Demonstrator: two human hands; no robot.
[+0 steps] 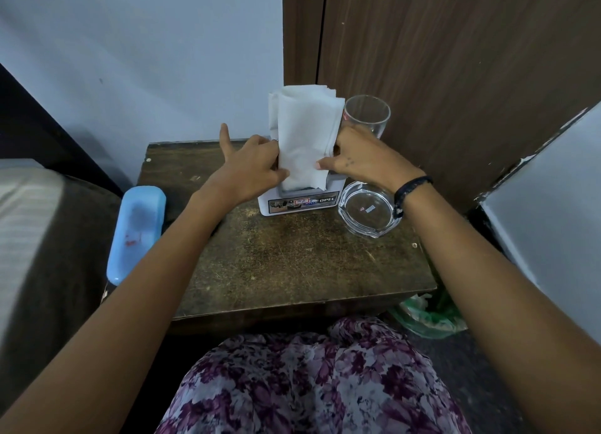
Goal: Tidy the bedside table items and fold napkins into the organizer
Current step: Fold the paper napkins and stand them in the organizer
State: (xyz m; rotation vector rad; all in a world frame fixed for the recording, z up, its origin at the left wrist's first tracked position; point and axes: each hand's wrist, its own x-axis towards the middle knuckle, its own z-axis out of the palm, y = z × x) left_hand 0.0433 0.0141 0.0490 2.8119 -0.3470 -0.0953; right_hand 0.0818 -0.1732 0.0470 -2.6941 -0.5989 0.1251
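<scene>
Napkins (pixel 305 134), a white folded bunch of them, are standing upright in the white organizer (pixel 300 202) near the back of the dark wooden surface (pixel 292 258). Both hands are on the bunch from either side. Left hand (pixel 257 163) has its thumb and curled fingers pinching the left edge, with the index finger sticking out straight toward the wall. Right hand (pixel 357 157) grips the right edge, thumb pressed on the front of the paper, the other fingers tucked behind so I can't see them fully. That wrist has a dark bracelet (pixel 408 193) on it.

Just right of the organizer sits a clear glass ashtray (pixel 366 212), and behind the right hand there's an upright drinking glass (pixel 369 115). A light blue plastic tray (pixel 136 232) sits at the left edge of the surface, next to the bed (pixel 42 238). Green plastic bag (pixel 429 316) on the floor, lower right.
</scene>
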